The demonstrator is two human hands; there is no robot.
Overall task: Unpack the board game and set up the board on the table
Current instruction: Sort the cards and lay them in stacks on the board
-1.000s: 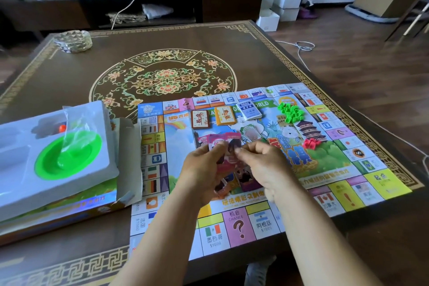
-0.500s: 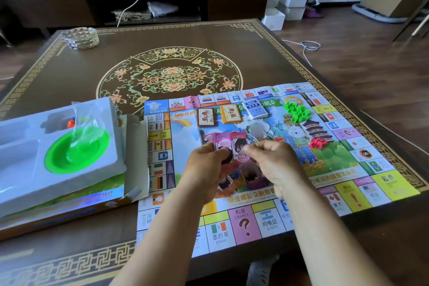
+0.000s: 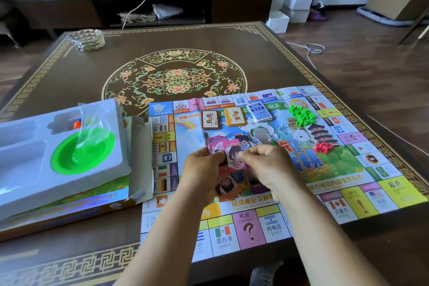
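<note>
The big dark brown bench with gold flower patterns (image 3: 139, 58) carries a bright paper game board (image 3: 348, 183), spread flat at its near right corner. Beside it sits the white plastic tray with a green bowl (image 3: 34, 169). Over the board, the left hand (image 3: 202, 172) grips a fan of pink play money (image 3: 222, 146), and the right hand (image 3: 269, 165) pinches one note.

Colourful board (image 3: 348, 193) unfolded flat at table's near right; box (image 3: 69, 211) left.

The hands (image 3: 234, 169) hide most of the paper notes (image 3: 232, 153) they hold.
</note>
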